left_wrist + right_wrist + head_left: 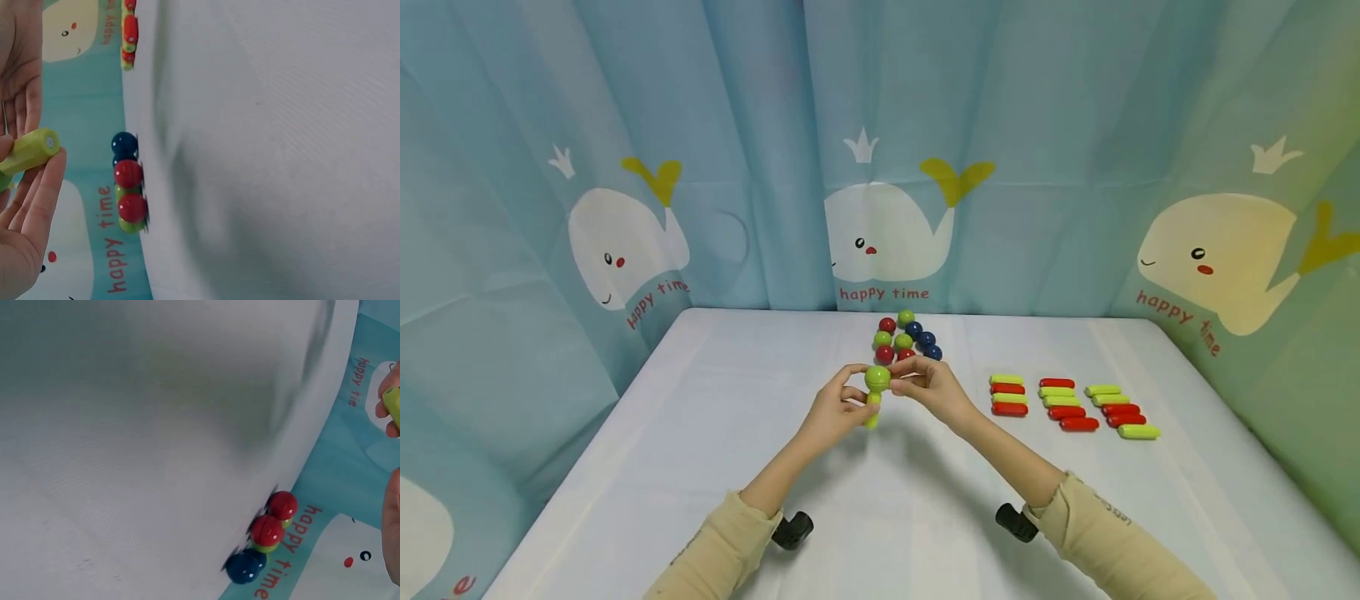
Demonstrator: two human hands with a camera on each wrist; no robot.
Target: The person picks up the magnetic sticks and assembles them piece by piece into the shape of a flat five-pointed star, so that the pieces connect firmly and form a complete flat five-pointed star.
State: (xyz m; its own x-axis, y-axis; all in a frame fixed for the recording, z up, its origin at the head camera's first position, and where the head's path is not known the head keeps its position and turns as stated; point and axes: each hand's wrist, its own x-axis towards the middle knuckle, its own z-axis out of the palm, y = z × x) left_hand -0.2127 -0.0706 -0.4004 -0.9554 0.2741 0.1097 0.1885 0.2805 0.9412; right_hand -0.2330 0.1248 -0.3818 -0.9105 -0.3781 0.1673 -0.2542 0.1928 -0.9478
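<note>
While the left hand (838, 407) pinches the green stick (872, 412) with curled fingers, keep the green ball (877, 378) straight on it, though whether the right hand's bent fingers (901, 384) grip, I cannot tell.

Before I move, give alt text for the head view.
Left hand holds a green rod topped by a green ball; right hand touches the ball. On the white table, red, green and blue balls sit beyond, red and green rods to the right.

The right wrist view's right edge cuts off part of the right hand (392, 531) and lime-green cylindrical stick (392, 402); the left wrist view's left edge, most of the lime-green ball (5, 182). From the head, fingers partly hide a glossy red ball (906, 354).
</note>
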